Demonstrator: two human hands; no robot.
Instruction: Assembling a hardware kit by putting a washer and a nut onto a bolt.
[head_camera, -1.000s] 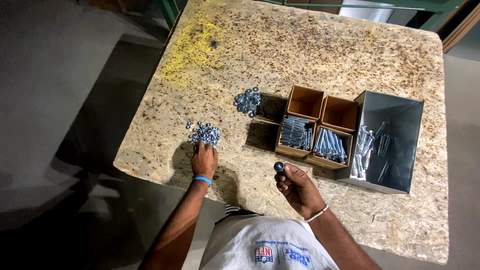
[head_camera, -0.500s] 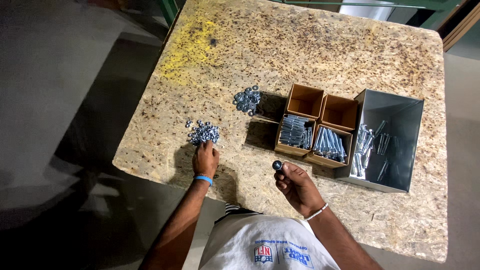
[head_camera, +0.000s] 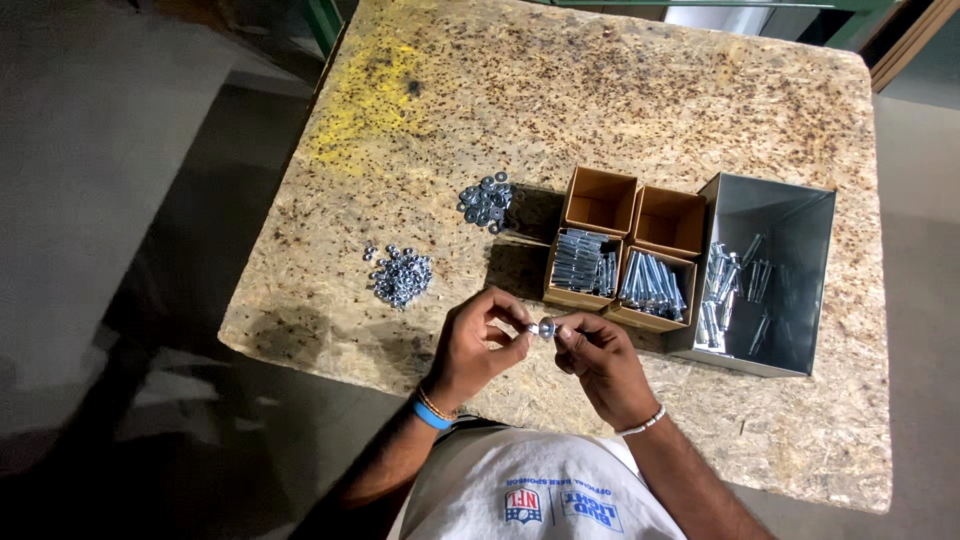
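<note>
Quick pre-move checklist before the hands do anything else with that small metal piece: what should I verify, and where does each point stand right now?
1. Small metal piece pinched between both hands: ok, left hand and right hand meet on it.
2. Piece seated or threaded properly: cannot tell, too small.
3. Pile of nuts near the left hand: ok, on the table, untouched.
4. Washer pile: ok, apart from the nuts.
5. Front cardboard boxes holding bolts: ok, both stocked; the two behind show empty.
6. Metal bin: ok, upright beside the boxes, loose bolts inside.
</note>
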